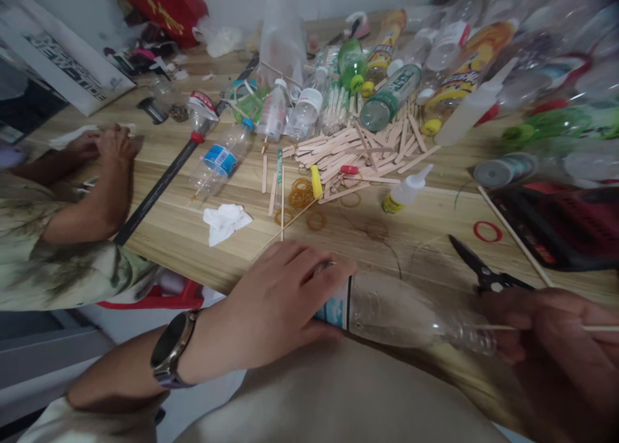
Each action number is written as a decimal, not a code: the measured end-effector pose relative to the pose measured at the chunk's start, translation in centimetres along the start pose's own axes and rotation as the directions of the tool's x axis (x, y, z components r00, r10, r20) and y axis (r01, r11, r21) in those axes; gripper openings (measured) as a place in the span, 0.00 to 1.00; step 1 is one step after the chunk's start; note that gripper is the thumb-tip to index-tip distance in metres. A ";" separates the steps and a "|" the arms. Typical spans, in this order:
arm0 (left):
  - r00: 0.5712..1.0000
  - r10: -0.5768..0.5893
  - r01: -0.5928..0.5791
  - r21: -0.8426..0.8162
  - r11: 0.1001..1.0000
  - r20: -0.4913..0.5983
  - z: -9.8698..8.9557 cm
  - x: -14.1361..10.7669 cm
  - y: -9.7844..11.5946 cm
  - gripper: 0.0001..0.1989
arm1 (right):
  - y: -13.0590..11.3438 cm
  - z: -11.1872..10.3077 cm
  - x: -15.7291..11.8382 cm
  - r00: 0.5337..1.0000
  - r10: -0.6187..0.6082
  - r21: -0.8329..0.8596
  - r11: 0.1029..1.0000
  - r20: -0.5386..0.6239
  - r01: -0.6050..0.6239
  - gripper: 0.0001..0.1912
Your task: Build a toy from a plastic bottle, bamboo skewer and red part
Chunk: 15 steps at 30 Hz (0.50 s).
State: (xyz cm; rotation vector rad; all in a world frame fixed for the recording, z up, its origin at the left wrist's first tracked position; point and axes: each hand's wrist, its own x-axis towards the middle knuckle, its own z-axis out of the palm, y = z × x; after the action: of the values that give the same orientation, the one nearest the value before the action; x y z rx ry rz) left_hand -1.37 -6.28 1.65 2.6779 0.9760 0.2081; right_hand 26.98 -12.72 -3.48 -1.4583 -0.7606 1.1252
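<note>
A clear plastic bottle [391,307] with a blue label lies on its side at the table's front edge, its neck toward the right. My left hand [285,301], with a watch on the wrist, is wrapped round the labelled end. At the neck, my right hand [556,333] pinches a thin wooden stick [500,327], whose near end reaches into the bottle's mouth. How far the stick goes inside is hard to make out. Black-handled scissors [483,269] lie just beyond my right hand, near a red rubber band [487,231].
Popsicle sticks [348,149] lie heaped mid-table beside tan rubber bands [300,193] and a small glue bottle [407,190]. Many plastic bottles [391,98] crowd the back and right. A crumpled tissue [225,222] lies left of centre. Another person's hands [116,141] work at the left.
</note>
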 end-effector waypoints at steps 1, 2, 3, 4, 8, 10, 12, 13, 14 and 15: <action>1.000 0.001 -0.001 0.002 1.000 0.003 0.0 0.0 0.0 0.35 | 0.0 0.2 -0.1 0.999 -0.026 -0.040 0.999 0.037 0.028 0.20; 1.000 0.002 -0.002 0.003 1.000 0.006 0.1 0.0 0.0 0.36 | 0.0 0.4 -0.1 0.997 -0.049 -0.068 0.996 0.067 0.053 0.20; 1.000 0.003 -0.003 0.003 1.000 0.008 0.1 -0.1 0.0 0.36 | 0.0 0.6 -0.1 0.994 -0.069 -0.077 0.994 0.080 0.075 0.20; 1.000 0.003 -0.003 0.003 1.000 0.011 0.2 -0.1 0.1 0.36 | 0.0 0.7 0.0 0.994 -0.083 -0.067 0.994 0.076 0.088 0.19; 1.000 -0.002 0.002 0.005 1.000 0.011 0.2 -0.2 0.1 0.35 | 0.0 1.0 0.1 0.995 -0.084 -0.039 0.996 0.056 0.086 0.19; 1.000 -0.003 0.003 0.003 1.000 0.017 0.2 -0.2 0.1 0.34 | 0.1 0.9 0.0 0.996 -0.077 -0.027 0.997 0.045 0.078 0.18; 1.000 -0.004 0.004 -0.002 1.000 0.021 0.2 -0.2 0.1 0.34 | 0.1 0.9 -0.2 0.996 -0.073 -0.019 0.997 0.040 0.074 0.19; 1.000 -0.005 0.005 -0.005 1.000 0.020 0.2 -0.2 0.1 0.35 | 0.1 0.9 -0.3 0.997 -0.067 -0.018 0.998 0.046 0.068 0.20; 1.000 -0.006 0.006 -0.008 1.000 0.021 0.2 -0.1 0.1 0.34 | 0.1 0.9 -0.4 0.997 -0.060 -0.014 0.998 0.053 0.060 0.20; 1.000 -0.006 0.006 -0.012 1.000 0.021 0.2 -0.1 0.1 0.34 | 0.1 0.9 -0.4 0.998 -0.040 -0.004 0.999 0.057 0.041 0.21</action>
State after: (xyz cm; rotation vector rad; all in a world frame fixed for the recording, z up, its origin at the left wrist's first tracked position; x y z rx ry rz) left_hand -1.35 -6.48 1.48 2.6602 0.9734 0.1842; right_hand 26.01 -12.78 -3.41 -1.4138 -0.8294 1.1384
